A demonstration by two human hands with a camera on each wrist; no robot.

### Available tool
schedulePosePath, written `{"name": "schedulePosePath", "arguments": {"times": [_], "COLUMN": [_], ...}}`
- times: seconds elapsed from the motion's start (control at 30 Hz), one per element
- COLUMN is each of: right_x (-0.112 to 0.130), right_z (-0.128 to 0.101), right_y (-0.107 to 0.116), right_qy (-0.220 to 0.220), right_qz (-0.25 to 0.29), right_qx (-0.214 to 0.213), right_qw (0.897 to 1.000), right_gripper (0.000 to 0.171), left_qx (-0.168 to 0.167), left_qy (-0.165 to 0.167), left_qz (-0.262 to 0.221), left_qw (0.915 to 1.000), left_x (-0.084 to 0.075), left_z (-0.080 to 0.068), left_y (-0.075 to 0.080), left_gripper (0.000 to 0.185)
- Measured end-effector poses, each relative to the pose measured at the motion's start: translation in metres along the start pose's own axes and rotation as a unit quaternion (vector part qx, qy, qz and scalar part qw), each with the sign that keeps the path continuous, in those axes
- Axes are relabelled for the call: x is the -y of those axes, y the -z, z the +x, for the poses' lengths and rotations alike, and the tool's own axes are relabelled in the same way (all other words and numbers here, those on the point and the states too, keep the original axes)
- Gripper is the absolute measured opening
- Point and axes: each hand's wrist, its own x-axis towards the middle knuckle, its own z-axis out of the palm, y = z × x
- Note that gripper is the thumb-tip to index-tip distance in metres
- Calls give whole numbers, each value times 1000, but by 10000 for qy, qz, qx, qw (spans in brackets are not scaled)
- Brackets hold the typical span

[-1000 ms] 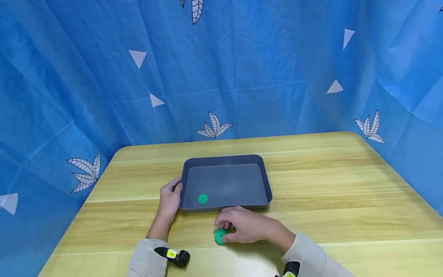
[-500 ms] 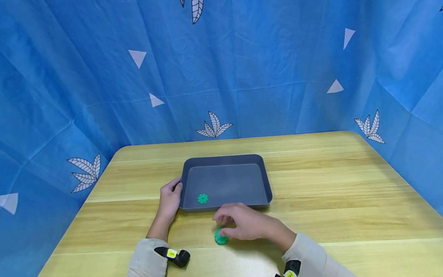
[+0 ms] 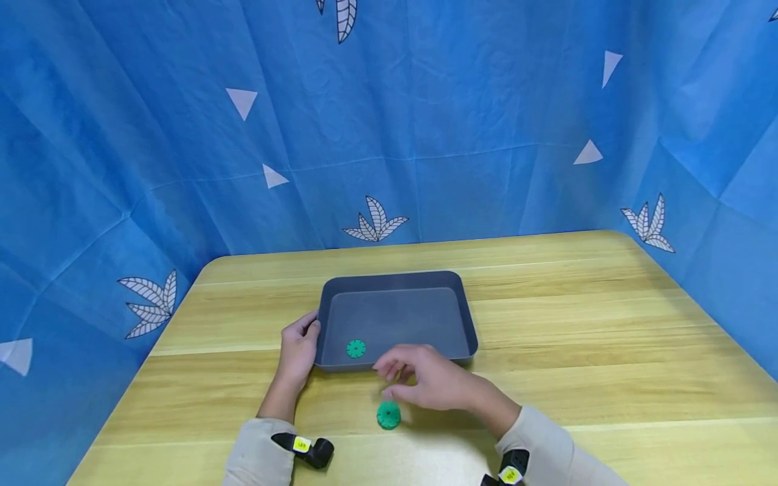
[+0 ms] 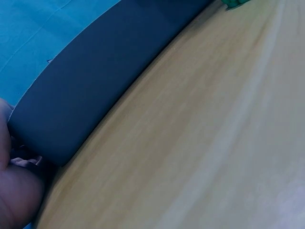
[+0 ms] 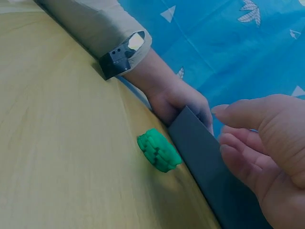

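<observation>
The left hand [image 3: 298,349] grips the grey tray's [image 3: 398,278] near-left corner. The right hand [image 3: 425,381] hovers released, fingers relaxed, just above a stack of green discs [image 3: 388,414] on the worktop [image 3: 577,351].

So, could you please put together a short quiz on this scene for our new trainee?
1. True or false: the right hand grips the stack of green toothed plastic discs on the pale wooden table.
2. Which part of the dark grey rectangular plastic tray does the left hand hold? A: far right corner. B: near left corner. C: the floor inside.
3. How many single green discs lie inside the tray?

Key
1. False: the hand hovers over the stack with loose fingers, clear of it.
2. B.
3. One, near the near left corner.
</observation>
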Motion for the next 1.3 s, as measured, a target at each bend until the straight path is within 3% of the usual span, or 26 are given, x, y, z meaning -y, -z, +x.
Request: {"name": "schedulePosePath", "arguments": {"times": [0.27,0.63,1.0,1.3], "right_x": [1,-4,-17,-28], "right_z": [10,33,65,78], "right_y": [8,16,13,5], "right_qy": [-28,31,-235,-650], "right_qz": [332,-163,-285,-404], "right_qx": [-393,-816,-659,-377], "right_qw": [9987,9965,9971,9964], "right_gripper": [33,34,38,39], "left_qx": [-12,2,11,-4], "left_qy": [-27,21,-32,-117], "left_qz": [9,-70,-8,-15], "left_qw": [10000,10000,10000,9999], "left_x": [2,4,4,2], "left_z": [1,0,1,0], "left_y": [1,1,1,1], "left_gripper": [35,36,35,35]}}
